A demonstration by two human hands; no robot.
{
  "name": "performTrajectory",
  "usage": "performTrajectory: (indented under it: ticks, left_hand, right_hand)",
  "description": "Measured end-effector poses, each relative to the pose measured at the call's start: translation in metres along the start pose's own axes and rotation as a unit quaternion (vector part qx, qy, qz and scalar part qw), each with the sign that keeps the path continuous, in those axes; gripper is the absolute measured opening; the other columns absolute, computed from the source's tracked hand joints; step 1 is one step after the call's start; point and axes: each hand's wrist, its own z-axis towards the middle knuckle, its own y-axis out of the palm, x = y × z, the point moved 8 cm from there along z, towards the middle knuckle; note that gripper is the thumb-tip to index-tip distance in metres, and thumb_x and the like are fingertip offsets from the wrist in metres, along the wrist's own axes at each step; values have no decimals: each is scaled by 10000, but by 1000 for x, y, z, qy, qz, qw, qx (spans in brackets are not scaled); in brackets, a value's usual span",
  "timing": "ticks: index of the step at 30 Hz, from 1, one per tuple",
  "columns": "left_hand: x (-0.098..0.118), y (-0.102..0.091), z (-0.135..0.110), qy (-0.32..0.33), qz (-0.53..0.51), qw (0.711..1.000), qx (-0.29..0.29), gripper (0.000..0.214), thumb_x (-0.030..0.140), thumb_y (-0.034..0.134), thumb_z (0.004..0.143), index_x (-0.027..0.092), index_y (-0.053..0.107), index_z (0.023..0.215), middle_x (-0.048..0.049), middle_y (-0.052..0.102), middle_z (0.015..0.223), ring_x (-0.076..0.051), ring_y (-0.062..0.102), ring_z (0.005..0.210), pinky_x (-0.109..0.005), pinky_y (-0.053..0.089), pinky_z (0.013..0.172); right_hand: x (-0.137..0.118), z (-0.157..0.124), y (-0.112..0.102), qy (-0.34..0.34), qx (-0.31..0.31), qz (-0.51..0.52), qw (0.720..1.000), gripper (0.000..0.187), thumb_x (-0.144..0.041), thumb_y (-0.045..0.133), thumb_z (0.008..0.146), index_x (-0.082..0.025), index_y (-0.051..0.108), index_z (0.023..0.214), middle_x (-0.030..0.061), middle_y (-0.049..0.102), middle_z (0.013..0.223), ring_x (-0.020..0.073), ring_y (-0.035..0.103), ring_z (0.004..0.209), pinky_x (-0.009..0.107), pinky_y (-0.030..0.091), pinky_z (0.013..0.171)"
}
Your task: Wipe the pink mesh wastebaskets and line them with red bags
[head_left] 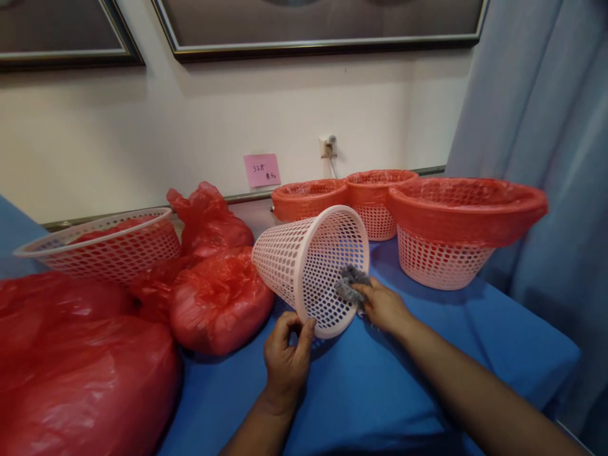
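A pale pink perforated wastebasket (280,253) lies tipped on its side on the blue-covered table, its round mouth facing me and to the right. My left hand (289,351) pinches the lower left of its rim between thumb and fingers. In my right hand (384,304) is a grey cloth (351,285), bunched up and pressed at the lower right of the basket's mouth, partly inside it. The fingertips under the cloth are hidden.
Several baskets lined with red bags, one a wide basket (446,253), stand at the back right. Filled red plastic bags (218,304) and a white basket (109,250) crowd the left. A pink note (262,170) and an outlet (327,147) are on the wall; a blue curtain (551,158) hangs right.
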Motion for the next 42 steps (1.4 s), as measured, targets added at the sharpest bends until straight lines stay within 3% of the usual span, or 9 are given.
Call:
performTrajectory:
  ticks: [6,10,13,17,20,28,36,39,42]
  left_hand:
    - [-2,13,-1,-29,40,997,-67,181,355,705,923,192,689,848,11,691,719,-134,641,632,-228,534,643]
    - [-14,38,-11,-74,99,970,-211,203,357,635,951,187,737,911,-48,773,794,-195,721,688,-281,555,661]
    - [-18,46,-16,-79,101,957,-259,218,346,600,960,184,741,920,-72,791,830,-226,747,735,-304,564,675]
    - [-6,31,-6,-46,58,980,-184,237,386,608,968,194,705,869,-31,749,776,-179,703,695,-267,550,677]
    - [2,15,3,-33,54,993,-95,273,390,636,954,197,636,762,7,675,693,-140,637,633,-227,522,647]
    - [-1,10,3,-28,46,995,-89,310,366,572,1000,180,667,770,-1,698,713,-126,628,623,-210,506,625]
    - [7,-6,7,-15,33,999,1,271,345,670,944,184,671,726,22,675,668,-109,604,578,-197,509,613]
    - [4,3,7,-30,33,999,-31,220,356,684,930,189,707,790,14,710,689,-128,653,600,-209,530,615]
    - [-4,31,-2,-53,49,984,-163,178,347,673,930,192,752,893,-21,780,786,-168,720,668,-244,562,645]
  right_hand:
    - [-17,-9,8,-51,-9,53,997,631,-106,614,813,-249,618,1428,123,626,1371,277,656,1186,428,507,1064]
    - [-42,-16,22,-157,-71,333,927,724,-208,682,842,-270,483,1535,83,551,1534,241,568,1366,420,453,1154]
    - [-42,-15,28,-174,-105,368,907,675,-276,695,875,-278,503,1523,77,583,1506,243,581,1356,447,450,1161]
    - [-7,-2,15,-47,-38,140,988,583,-174,650,867,-291,612,1437,95,608,1425,265,642,1252,461,468,1136]
    - [14,-2,-7,69,25,4,997,663,-127,604,877,-271,529,1519,163,464,1532,286,679,1166,468,508,1071]
    - [-61,-27,14,-206,-90,224,948,608,-161,693,850,-372,628,1416,50,599,1298,206,642,1158,348,541,997]
    - [14,3,-7,10,19,8,1000,576,-121,573,873,-239,622,1435,144,588,1324,273,668,1092,440,516,1013]
    - [15,3,-4,23,24,14,999,592,-150,610,860,-249,607,1444,134,594,1341,266,671,1099,434,517,1026]
    - [0,0,11,-28,-11,121,992,592,-164,692,809,-263,644,1390,96,643,1314,247,648,1167,415,501,1066]
